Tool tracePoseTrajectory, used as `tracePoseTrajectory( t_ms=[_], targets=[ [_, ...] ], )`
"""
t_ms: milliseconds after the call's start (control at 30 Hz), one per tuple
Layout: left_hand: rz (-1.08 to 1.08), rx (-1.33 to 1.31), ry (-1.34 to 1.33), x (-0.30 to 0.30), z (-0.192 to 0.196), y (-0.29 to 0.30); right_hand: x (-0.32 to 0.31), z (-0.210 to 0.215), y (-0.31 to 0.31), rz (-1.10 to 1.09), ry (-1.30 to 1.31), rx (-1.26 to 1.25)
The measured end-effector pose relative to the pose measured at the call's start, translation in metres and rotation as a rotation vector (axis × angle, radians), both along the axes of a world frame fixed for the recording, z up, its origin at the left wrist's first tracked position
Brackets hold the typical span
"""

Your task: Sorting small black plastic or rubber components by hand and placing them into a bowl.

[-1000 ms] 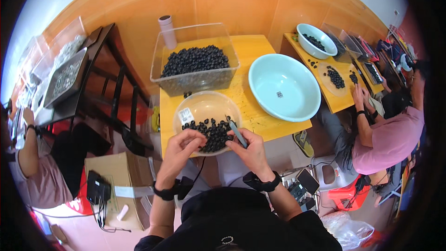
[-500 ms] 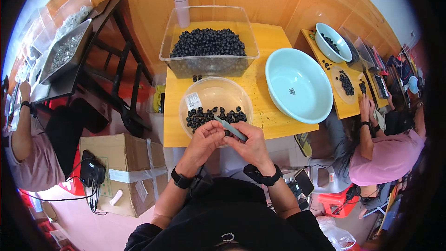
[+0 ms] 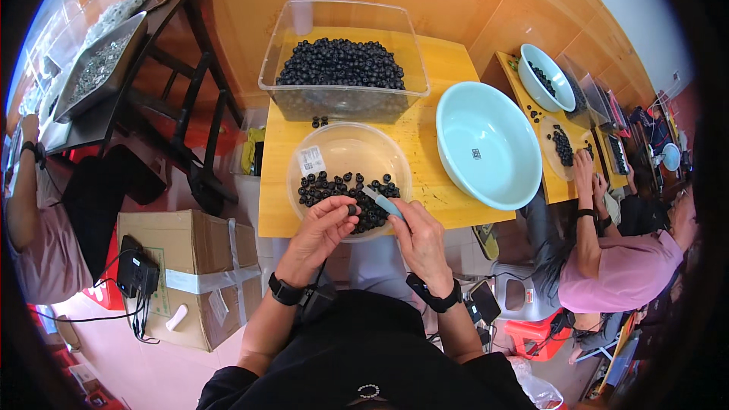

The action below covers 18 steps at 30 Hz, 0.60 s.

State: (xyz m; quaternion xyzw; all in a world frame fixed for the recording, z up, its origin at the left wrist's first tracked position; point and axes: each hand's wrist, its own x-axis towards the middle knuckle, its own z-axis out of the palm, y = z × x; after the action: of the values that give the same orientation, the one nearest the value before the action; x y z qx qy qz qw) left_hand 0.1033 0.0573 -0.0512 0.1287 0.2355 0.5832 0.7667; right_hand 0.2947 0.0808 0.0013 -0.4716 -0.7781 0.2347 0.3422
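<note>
While the right hand [image 3: 423,237] holds a slim tool [image 3: 386,203] with a blue-grey handle, the left hand [image 3: 323,229] pinches a single black bead [image 3: 351,209] in front of it. The tool's long axis slants across the near side of a shallow clear bowl [image 3: 349,144]: its pale, narrow tip points away from the body and to the person's left, and its handle runs back toward the right palm. The right fingers are clamped around the rear of that handle, so the front part juts out beyond them. The left fingers and thumb are together on the bead, which sits at their tips; being round, it shows no clear long axis. The tool's tip stands just beside the bead, a little farther from the body and apart from it. Both things are held above the near part of the bowl, where loose beads [image 3: 319,188] lie heaped. The bowl rests on a yellow counter [image 3: 429,216], between a clear bin [image 3: 345,99] of beads and the person, with a light-blue basin [image 3: 486,133] to its right.
</note>
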Motion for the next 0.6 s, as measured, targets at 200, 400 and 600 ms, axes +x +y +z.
tracePoseTrajectory(
  t_ms=[200, 400, 600],
  targets=[
    [0.017, -0.013, 0.003, 0.004, -0.002, -0.001, 0.006, 0.002, -0.001, -0.026, -0.029, 0.038],
    [0.041, -0.054, 0.037, 0.006, -0.001, -0.005, 0.014, 0.0, 0.0, -0.026, 0.0, 0.005],
    [0.03, -0.027, 0.005, 0.007, -0.001, -0.006, 0.008, 0.0, -0.006, 0.046, 0.188, 0.003]
  ],
)
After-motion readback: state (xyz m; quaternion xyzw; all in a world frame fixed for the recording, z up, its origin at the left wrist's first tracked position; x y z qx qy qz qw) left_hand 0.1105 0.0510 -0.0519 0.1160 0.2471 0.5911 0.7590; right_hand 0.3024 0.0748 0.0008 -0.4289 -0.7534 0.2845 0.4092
